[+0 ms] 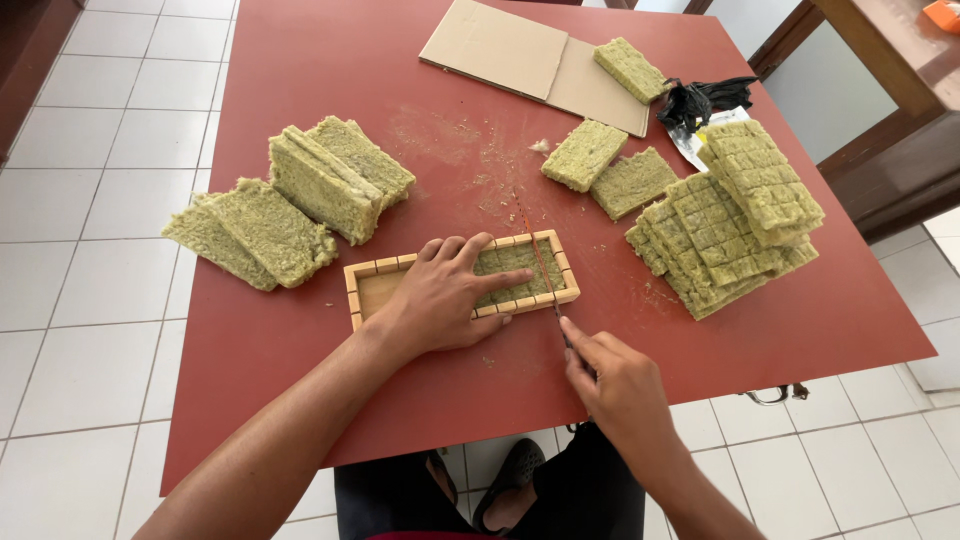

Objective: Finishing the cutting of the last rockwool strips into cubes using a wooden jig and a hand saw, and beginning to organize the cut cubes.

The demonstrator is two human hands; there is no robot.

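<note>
Under the left hand [440, 295] sits a slotted wooden jig [362, 290] with a green fibrous slab [520, 262] in it, palm flat and fingers spread so the slab can't slide. Right hand [615, 385] is closed around a thin blade [535, 250] that runs away from it through the jig's slots, which looks like what keeps the cut straight. Uncut slabs [290, 200] pile up beyond the left hand, scored ones [730, 215] beyond the right

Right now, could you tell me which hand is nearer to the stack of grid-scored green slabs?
Right. The right hand sits below-left of the scored stack; the left hand lies farther left, on the wooden frame.
</note>
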